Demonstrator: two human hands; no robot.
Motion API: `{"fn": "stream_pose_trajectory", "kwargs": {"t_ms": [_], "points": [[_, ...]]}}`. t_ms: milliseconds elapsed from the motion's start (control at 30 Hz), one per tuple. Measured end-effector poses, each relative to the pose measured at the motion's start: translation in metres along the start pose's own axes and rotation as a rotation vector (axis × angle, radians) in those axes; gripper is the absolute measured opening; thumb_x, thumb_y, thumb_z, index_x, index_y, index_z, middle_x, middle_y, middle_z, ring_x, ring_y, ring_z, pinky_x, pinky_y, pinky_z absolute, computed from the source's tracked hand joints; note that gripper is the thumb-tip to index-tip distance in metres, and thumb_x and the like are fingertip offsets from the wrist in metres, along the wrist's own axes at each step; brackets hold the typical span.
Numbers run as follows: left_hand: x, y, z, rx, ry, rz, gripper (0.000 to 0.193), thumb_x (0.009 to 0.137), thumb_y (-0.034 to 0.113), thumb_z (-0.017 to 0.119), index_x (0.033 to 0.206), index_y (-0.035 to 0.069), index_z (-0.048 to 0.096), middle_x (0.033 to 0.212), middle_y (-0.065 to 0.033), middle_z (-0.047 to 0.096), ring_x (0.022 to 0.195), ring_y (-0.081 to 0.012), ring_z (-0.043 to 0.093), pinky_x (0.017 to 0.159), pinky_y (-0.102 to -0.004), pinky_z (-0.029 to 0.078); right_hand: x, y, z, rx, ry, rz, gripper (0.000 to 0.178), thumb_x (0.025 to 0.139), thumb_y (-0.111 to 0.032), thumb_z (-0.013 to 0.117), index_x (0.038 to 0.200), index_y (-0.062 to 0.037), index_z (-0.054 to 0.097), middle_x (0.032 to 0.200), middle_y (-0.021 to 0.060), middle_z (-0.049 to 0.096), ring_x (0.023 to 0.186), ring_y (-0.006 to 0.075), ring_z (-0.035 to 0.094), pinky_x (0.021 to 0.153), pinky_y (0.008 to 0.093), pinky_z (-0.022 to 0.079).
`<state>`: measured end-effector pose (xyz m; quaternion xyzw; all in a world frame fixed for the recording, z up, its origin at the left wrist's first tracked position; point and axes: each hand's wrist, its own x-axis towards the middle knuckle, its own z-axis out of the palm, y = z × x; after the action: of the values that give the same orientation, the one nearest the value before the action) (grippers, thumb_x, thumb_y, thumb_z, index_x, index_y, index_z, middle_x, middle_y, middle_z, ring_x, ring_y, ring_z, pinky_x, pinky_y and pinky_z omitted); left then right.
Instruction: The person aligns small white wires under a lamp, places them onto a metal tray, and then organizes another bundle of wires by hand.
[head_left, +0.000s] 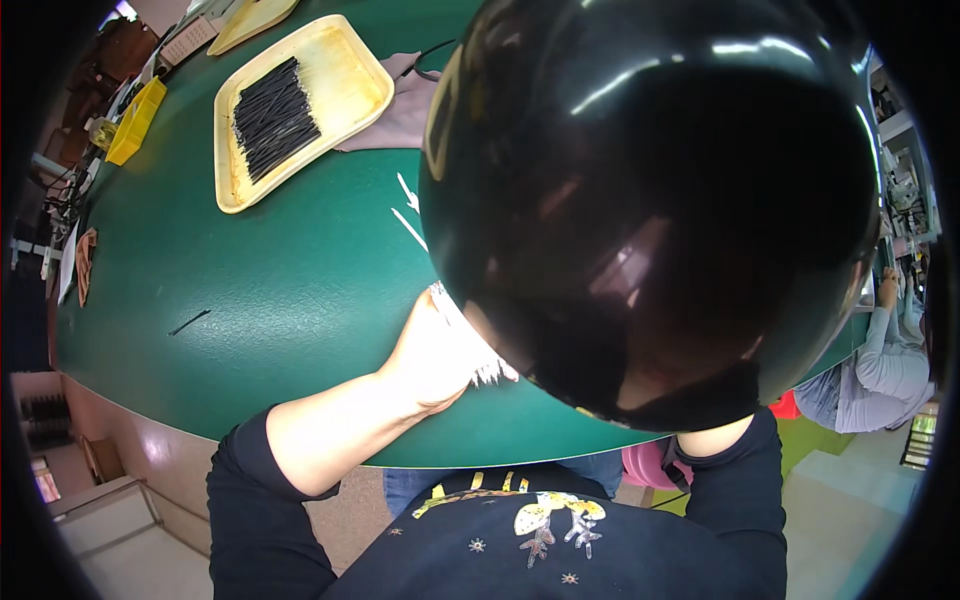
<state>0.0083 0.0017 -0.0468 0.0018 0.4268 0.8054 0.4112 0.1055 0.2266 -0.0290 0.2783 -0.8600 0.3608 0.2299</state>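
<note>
A large glossy black dome (650,210), which looks like a lamp head, covers much of the view. At its lower left edge, my left hand (430,355) is closed, glaringly lit. Thin whitish strips (487,372) stick out below its fingers, apparently a bundle in its grip; their kind is washed out by the light. More thin white-lit pieces (408,228) lie on the green table beside the dome. My right forearm (715,438) runs under the dome, which hides my right hand and whatever it touches.
A cream tray (350,85) with many thin black sticks (275,120) rests on a greyish-mauve cloth (405,110). One loose black stick (190,322) lies on the green tabletop (270,260). A yellow bin (137,122) stands at far left. Another person (880,370) sits at the right.
</note>
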Motion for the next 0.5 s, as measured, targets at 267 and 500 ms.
{"fn": "stream_pose_trajectory", "kwargs": {"t_ms": [267, 500], "points": [[0.000, 0.001, 0.004, 0.105, 0.020, 0.099, 0.018, 0.072, -0.010, 0.046, 0.087, -0.001, 0.048, 0.056, -0.0074, 0.052, 0.047, -0.0144, 0.056, 0.049, -0.0245, 0.050, -0.008, -0.004, -0.002, 0.026, 0.006, 0.025, 0.040, 0.078, -0.018, 0.057, 0.113, -0.0017, 0.046, 0.117, 0.0153, 0.044, 0.108, 0.0264, 0.043, 0.091, 0.0377, 0.033], [-0.005, 0.011, 0.016, 0.442, -0.007, 0.181, 0.011, 0.071, -0.001, 0.056, 0.061, 0.001, 0.054, 0.052, -0.0078, 0.056, 0.045, -0.0099, 0.053, 0.043, -0.0196, 0.044, 0.010, 0.011, 0.001, 0.045, -0.003, 0.033, 0.040, 0.078, -0.018, 0.057, 0.113, -0.0019, 0.046, 0.117, 0.0153, 0.044, 0.108, 0.0266, 0.043, 0.091, 0.0385, 0.034]]}}
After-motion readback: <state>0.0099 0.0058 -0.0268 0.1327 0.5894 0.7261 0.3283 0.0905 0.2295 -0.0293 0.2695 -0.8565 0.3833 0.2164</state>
